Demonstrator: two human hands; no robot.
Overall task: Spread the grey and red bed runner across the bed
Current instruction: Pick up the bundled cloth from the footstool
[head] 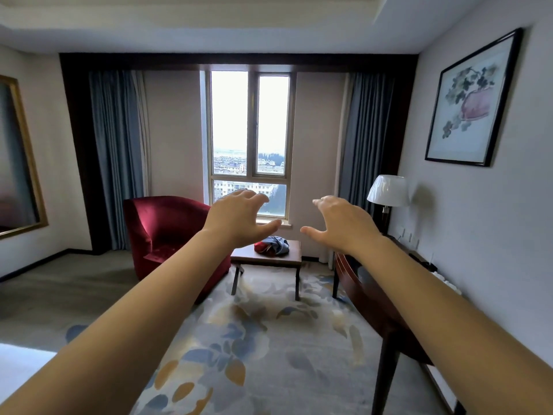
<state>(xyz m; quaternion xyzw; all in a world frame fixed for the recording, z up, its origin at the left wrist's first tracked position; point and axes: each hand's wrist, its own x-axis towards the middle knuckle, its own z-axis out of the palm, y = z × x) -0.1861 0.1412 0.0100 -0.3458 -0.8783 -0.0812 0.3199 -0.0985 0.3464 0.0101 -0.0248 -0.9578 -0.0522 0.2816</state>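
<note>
1. Your two bare forearms reach forward from the bottom corners of the view and draw closer toward the middle.
2. Your left hand hangs palm down in the air, fingers spread and loosely curved, thumb pointing right. It holds nothing.
3. Your right hand mirrors it, fingers loosely curved and thumb pointing left, and it also holds nothing. The two thumbs are near each other but apart.
4. The runner lies bunched in a grey and red heap on a small wooden table. It sits about the middle of the top, closer to the far edge than the near one. It shows below the gap between your hands, and neither hand touches it.
5. The table stands at the far edge of a flowered rug, below the window. A red armchair is just beside the table's left edge.
6. A white corner of the bed shows at the lower left edge of the view, well apart from the runner.
7. A dark desk runs along the right wall, with a white-shaded lamp at its far end. A framed painting hangs on the wall above.
8. A gold-framed mirror hangs on the left wall, and grey-blue curtains hang on either side of the window.
</note>
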